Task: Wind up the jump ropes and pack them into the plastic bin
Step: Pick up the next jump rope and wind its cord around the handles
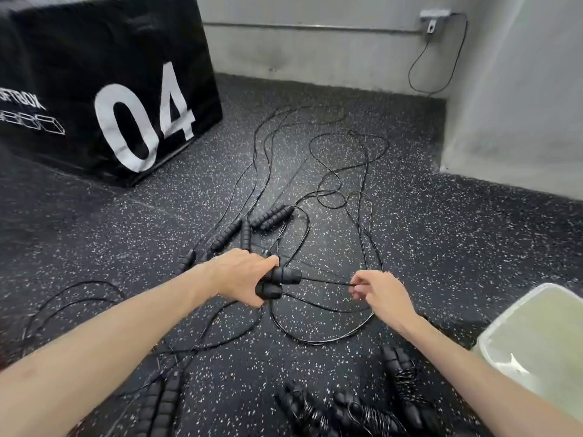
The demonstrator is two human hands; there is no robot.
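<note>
My left hand (pixel 243 275) grips two black ribbed jump rope handles (pixel 277 282) held together, their ends pointing right. My right hand (pixel 378 294) pinches the thin black cord (pixel 328 281) that runs out of those handles. The cord loops on the speckled floor below and beyond both hands. Several more loose ropes with black handles (pixel 273 217) lie tangled ahead. Wound-up ropes (pixel 403 386) lie near me at the bottom. The clear plastic bin (pixel 504 316) stands at the lower right, partly cut off by the frame edge.
A large black soft box marked "04" (pixel 126 89) stands at the upper left. Grey walls close off the back and right, with a wall outlet and hanging cable (pixel 432 58). More rope handles (pixel 164 402) and cord lie at the lower left.
</note>
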